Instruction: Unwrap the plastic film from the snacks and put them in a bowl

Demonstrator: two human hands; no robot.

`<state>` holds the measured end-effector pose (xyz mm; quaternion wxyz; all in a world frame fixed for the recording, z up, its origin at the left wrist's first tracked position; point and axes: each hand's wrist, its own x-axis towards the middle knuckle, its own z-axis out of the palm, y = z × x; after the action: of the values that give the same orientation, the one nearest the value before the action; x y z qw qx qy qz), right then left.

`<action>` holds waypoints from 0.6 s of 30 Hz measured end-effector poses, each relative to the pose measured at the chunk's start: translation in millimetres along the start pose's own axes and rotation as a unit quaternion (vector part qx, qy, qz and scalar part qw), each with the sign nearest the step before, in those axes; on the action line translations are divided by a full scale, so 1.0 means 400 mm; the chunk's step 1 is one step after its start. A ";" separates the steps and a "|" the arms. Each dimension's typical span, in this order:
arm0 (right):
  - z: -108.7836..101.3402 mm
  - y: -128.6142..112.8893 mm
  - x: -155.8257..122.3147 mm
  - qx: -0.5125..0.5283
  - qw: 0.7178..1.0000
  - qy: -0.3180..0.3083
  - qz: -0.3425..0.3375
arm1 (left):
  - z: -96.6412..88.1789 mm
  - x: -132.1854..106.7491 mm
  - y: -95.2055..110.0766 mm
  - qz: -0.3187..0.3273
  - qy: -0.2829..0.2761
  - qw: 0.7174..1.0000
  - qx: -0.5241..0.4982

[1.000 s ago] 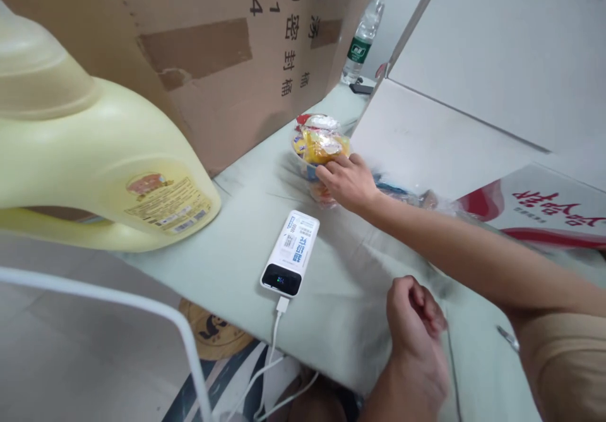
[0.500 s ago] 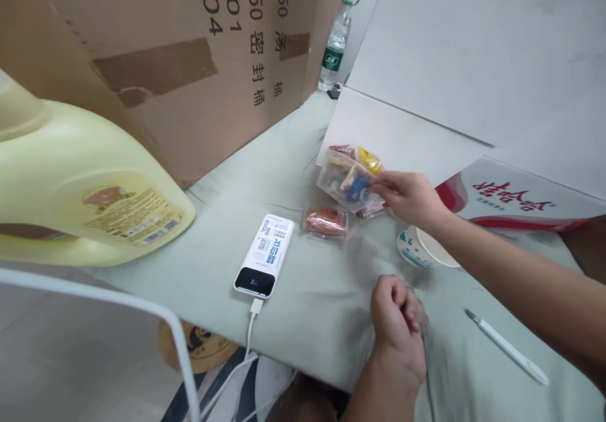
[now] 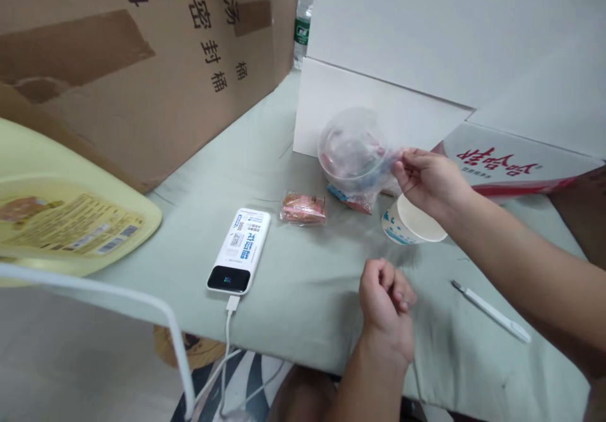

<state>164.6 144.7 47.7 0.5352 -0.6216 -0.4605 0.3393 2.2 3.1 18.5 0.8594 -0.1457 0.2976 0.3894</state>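
My right hand (image 3: 423, 179) pinches the edge of a clear plastic piece (image 3: 353, 147) with a round rim and some loose film. It is smeared by motion, and I cannot tell whether it is a bag, lid or tub. Coloured snack packets (image 3: 353, 199) show through and beneath it. My left hand (image 3: 386, 292) rests on the cloth, fingers curled into a fist with nothing visible in them. A paper bowl (image 3: 409, 223) with a blue-green pattern stands below my right wrist. Left of the packets lies a small clear-wrapped reddish snack (image 3: 303, 208).
A white power bank (image 3: 241, 251) with a cable lies left of centre. A white-handled knife-like tool (image 3: 492, 311) lies at right. Cardboard box (image 3: 180, 93), yellow jug (image 3: 71, 213), water bottle (image 3: 302, 30) and white box (image 3: 402, 36) border the green cloth (image 3: 303, 289).
The plastic in my right hand has turned from a squarish outline to a round one and still hangs over the packets. My left hand keeps its fist. The view has shifted right.
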 end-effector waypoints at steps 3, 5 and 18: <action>-0.051 -0.012 -0.008 -0.035 0.999 0.000 -0.033 | -0.002 0.002 -0.003 0.005 -0.004 1.000 0.007; -0.104 -0.031 -0.028 -0.026 0.998 0.040 -0.032 | -0.004 0.001 -0.002 0.009 -0.007 1.000 0.013; -0.499 0.135 -0.363 -0.505 0.805 0.307 -0.047 | 0.007 0.011 -0.003 0.012 -0.001 1.000 0.015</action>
<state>308.4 -61.7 23.9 0.2746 -0.8533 -0.4072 -0.1751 6.6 6.1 18.0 0.8571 -0.1288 0.3039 0.3955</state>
